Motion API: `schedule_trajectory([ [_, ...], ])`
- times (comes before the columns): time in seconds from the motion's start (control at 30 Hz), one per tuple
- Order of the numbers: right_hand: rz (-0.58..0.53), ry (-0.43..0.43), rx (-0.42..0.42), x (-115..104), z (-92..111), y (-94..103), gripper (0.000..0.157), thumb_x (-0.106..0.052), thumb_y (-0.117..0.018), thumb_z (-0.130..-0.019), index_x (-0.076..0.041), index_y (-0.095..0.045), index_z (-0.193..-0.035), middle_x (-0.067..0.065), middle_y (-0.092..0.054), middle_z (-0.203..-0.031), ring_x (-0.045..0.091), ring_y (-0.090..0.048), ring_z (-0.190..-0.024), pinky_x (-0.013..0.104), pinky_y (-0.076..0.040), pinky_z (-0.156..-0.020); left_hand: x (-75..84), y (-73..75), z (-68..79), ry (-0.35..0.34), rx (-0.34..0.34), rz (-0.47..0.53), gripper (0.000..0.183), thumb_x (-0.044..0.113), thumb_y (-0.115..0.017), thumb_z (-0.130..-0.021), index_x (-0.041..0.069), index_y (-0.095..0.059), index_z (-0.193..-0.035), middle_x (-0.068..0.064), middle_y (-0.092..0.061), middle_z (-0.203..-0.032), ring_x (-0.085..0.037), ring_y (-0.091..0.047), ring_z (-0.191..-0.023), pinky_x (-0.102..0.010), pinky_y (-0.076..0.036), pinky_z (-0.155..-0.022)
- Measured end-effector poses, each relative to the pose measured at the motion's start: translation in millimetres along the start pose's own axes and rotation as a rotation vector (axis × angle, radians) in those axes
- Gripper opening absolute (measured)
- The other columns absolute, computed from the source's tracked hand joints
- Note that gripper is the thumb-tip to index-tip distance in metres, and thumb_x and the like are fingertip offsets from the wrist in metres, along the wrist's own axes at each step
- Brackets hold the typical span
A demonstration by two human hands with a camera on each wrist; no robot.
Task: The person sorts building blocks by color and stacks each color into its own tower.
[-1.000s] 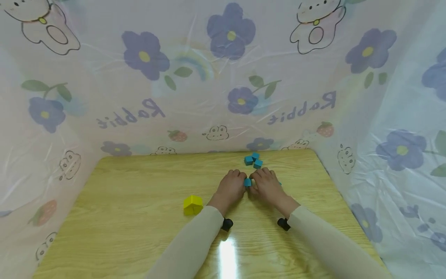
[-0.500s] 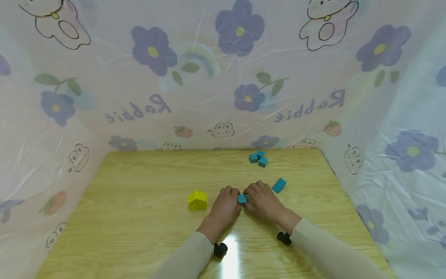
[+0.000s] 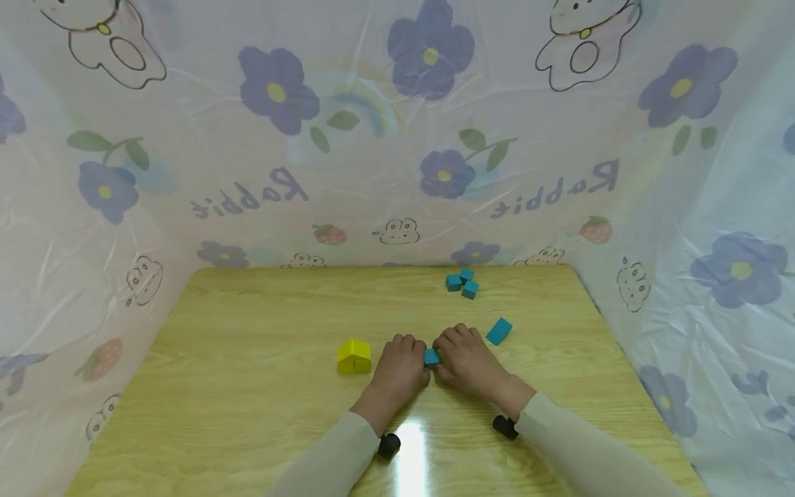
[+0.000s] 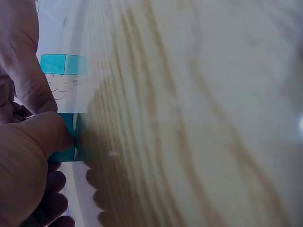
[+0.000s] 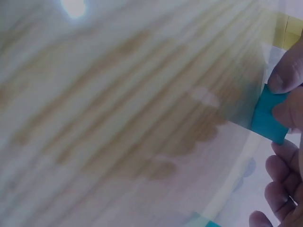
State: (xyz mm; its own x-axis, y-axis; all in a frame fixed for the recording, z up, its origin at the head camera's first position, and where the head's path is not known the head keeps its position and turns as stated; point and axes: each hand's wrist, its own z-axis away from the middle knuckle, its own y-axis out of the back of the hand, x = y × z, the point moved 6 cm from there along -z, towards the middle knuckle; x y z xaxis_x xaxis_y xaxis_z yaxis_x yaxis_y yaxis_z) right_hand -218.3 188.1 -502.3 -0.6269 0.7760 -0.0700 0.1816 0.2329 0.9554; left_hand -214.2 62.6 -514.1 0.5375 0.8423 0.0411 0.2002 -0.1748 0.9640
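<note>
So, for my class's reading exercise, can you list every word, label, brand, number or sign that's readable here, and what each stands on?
"Rabbit", mirror-reversed, on the patterned backdrop, left of centre in the head view.
"Rabbit", mirror-reversed, farther right on the same backdrop.
None visible on the blue blocks, yellow blocks or table.

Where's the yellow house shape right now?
In the head view, the yellow house shape sits on the table, just left of the left hand, which holds a blue block.
</note>
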Motion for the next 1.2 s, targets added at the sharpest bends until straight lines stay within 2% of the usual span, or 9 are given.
schedule_trajectory([
  [0.17, 0.013, -0.001, -0.021, -0.5, 0.0, -3.0, 0.024, -0.03, -0.067, -0.088, -0.013, -0.064, -0.106, -0.001, -0.059, -0.104, 0.02, -0.046, -0.093, 0.036, -0.037, -0.078, -1.7, -0.1, 1.6, -0.004, 0.005, -0.049, 0.025, 0.035, -0.067, -0.084, 0.013, -0.057, -0.09, 0.001, -0.047, -0.081, -0.016, -0.038, -0.075, -0.026, -0.032, -0.065],
  [0.3, 0.049, 0.012, -0.024, -1.5, -0.2, -4.6, 0.023, -0.032, -0.065, -0.089, -0.015, -0.064, -0.104, -0.002, -0.059, -0.103, 0.019, -0.045, -0.091, 0.035, -0.036, -0.077, -2.5, -1.9, 2.1, -0.016, -0.029, -0.054, 0.024, 0.035, -0.065, -0.086, 0.013, -0.055, -0.09, 0.001, -0.046, -0.082, -0.017, -0.036, -0.075, -0.027, -0.032, -0.066],
  [0.53, 0.061, 0.012, -0.031, -1.0, -2.2, -2.8, 0.024, -0.033, -0.065, -0.089, -0.015, -0.064, -0.106, -0.002, -0.059, -0.104, 0.02, -0.046, -0.094, 0.036, -0.037, -0.08, -5.4, -3.4, 0.6, -0.039, -0.007, -0.063, 0.024, 0.035, -0.065, -0.086, 0.014, -0.055, -0.091, 0.001, -0.047, -0.083, -0.016, -0.035, -0.076, -0.028, -0.034, -0.07],
  [0.97, 0.062, 0.018, -0.012, -1.4, -4.4, -1.0, 0.022, -0.032, -0.065, -0.087, -0.016, -0.064, -0.102, -0.002, -0.059, -0.101, 0.02, -0.047, -0.091, 0.035, -0.036, -0.078, -7.7, -5.6, -1.4, -0.043, -0.022, -0.042, 0.021, 0.033, -0.063, -0.086, 0.014, -0.055, -0.089, 0.001, -0.047, -0.081, -0.017, -0.038, -0.076, -0.027, -0.032, -0.067],
  [1.2, 0.004, -0.029, -0.029, 8.6, -5.4, 9.7, 0.034, -0.038, -0.066, -0.086, -0.014, -0.065, -0.111, -0.002, -0.06, -0.11, 0.02, -0.048, -0.099, 0.039, -0.037, -0.085, -7.6, -6.7, -1.6, -0.039, -0.06, -0.006, 0.022, 0.033, -0.063, -0.086, 0.013, -0.056, -0.091, 0.002, -0.047, -0.081, -0.017, -0.037, -0.076, -0.027, -0.032, -0.068],
])
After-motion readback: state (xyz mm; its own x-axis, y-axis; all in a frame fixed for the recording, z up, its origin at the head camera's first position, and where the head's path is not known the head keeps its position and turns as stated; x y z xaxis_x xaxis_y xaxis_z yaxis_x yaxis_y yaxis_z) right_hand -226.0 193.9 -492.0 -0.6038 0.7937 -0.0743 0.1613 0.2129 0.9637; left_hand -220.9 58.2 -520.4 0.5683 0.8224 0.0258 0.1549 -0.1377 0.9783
